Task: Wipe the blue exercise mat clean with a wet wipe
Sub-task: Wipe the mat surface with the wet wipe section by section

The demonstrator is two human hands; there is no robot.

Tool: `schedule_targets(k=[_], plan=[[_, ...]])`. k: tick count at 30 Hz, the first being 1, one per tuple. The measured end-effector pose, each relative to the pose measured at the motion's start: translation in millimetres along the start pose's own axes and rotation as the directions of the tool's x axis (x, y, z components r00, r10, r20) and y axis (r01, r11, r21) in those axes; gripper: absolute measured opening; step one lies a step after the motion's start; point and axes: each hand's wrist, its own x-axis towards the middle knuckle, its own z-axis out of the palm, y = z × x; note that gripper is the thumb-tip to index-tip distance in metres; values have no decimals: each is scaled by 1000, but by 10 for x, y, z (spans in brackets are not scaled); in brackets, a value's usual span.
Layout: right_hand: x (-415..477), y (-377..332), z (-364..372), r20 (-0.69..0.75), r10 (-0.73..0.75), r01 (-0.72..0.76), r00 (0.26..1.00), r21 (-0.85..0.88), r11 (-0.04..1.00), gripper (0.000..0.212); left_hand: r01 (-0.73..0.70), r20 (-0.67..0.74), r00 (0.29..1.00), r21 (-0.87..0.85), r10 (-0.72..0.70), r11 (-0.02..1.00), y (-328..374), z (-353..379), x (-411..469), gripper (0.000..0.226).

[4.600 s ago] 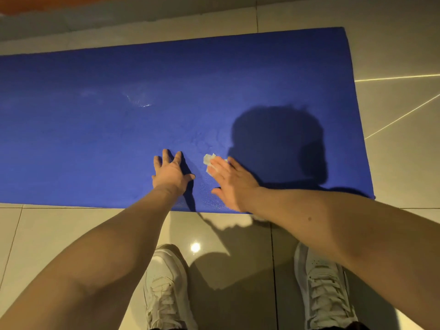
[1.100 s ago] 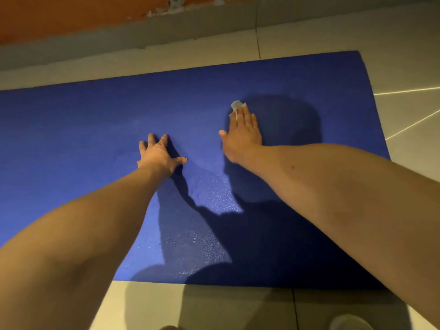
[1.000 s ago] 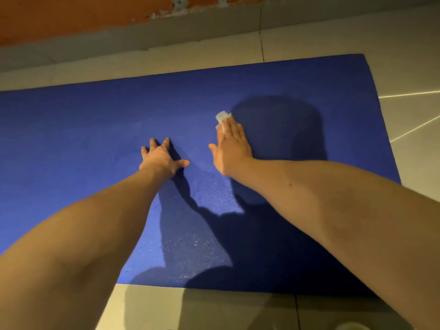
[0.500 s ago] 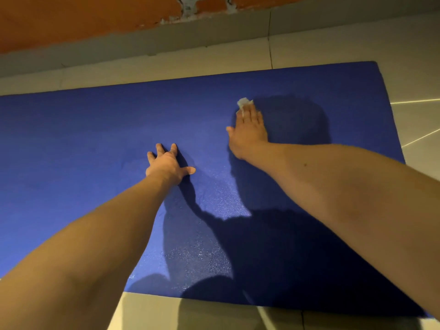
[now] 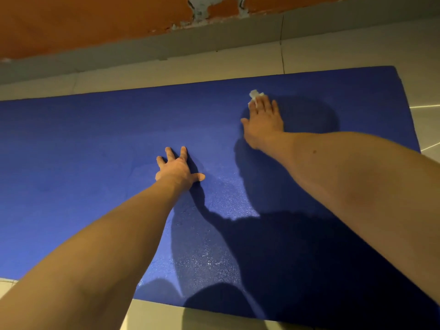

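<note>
The blue exercise mat [image 5: 95,151] lies flat on the tiled floor and fills most of the view. My right hand [image 5: 263,122] presses flat on its far right part, near the far edge. A small white wet wipe [image 5: 254,95] sticks out from under the fingertips; the rest of it is hidden by the hand. My left hand [image 5: 177,169] rests on the middle of the mat, palm down, fingers spread, holding nothing. A damp, glistening patch [image 5: 207,263] shows on the near part of the mat.
Pale floor tiles [image 5: 214,65] border the mat on the far side and at the right. A grey skirting [image 5: 166,46] and an orange wall [image 5: 83,22] with chipped paint run behind it. My shadow darkens the mat's near right part.
My right hand has slid the wipe farther away across the mat, toward its far edge. The left hand stays planted. The view has leaned forward, so my shoes are out of sight.
</note>
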Motion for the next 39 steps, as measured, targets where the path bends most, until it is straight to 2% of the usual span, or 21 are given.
schedule_targets(k=[2, 4, 7, 11, 12, 14, 16, 18, 20, 22, 24, 26, 29, 31, 34, 36, 39], plan=[[-16, -203, -6, -9, 38, -36, 999, 122, 992, 72, -13, 8, 1000, -2, 13, 1000, 4, -22, 43, 117], [-97, -477, 73, -45, -17, 27, 999, 239, 971, 73, -34, -6, 999, 37, 35, 999, -9, -42, 92, 121], [-234, -789, 223, -26, -239, 241, 971, 119, 963, 70, -72, 14, 997, -22, 72, 997, -76, -43, 145, 124], [-118, -615, 191, 21, -415, 415, 910, 15, 910, 67, -84, 30, 996, -81, 87, 993, -129, -37, 161, 125], [-47, -500, 133, -2, -408, 408, 913, 5, 913, 65, -85, 31, 996, -81, 88, 993, -127, -41, 164, 125], [148, -223, 10, -52, -270, 272, 961, 23, 962, 65, -84, 25, 996, -80, 86, 993, -134, -36, 153, 125], [296, -29, -109, -20, -83, 83, 996, 2, 997, 67, -86, 11, 996, -58, 87, 995, -147, -24, 125, 124], [373, -46, -141, 15, 36, -36, 999, -6, 999, 69, -90, -7, 996, -35, 90, 995, -148, -17, 113, 123], [359, -270, -89, 5, 35, -36, 999, 72, 997, 71, -90, -17, 996, -20, 90, 996, -146, -28, 101, 122], [301, -578, 8, -45, -51, 58, 998, 168, 984, 72, -91, -25, 996, -11, 90, 996, -152, -36, 94, 122], [214, -842, 86, -42, -190, 194, 981, 119, 974, 70, -93, -30, 995, -7, 93, 996, -159, -36, 87, 121], [188, -914, 86, 36, -316, 315, 948, 35, 948, 67, -97, -31, 995, -1, 97, 995, -162, -30, 80, 121], [301, -694, -3, 5, -406, 406, 914, 34, 913, 64, -94, -37, 995, 14, 95, 995, -166, -24, 93, 120], [442, -469, -77, -46, -328, 331, 943, 50, 942, 63, -92, -39, 995, 26, 93, 995, -171, -18, 101, 120], [629, -311, -185, -11, -114, 114, 993, 18, 993, 66, -95, -40, 995, 42, 96, 995, -170, -19, 102, 120], [677, -406, -206, 8, -16, 16, 1000, 50, 999, 68, -97, -47, 994, 44, 99, 994, -172, -14, 104, 120], [676, -714, -172, 4, -53, 52, 999, 118, 992, 69, -96, -54, 994, 45, 98, 994, -175, -10, 107, 121]])
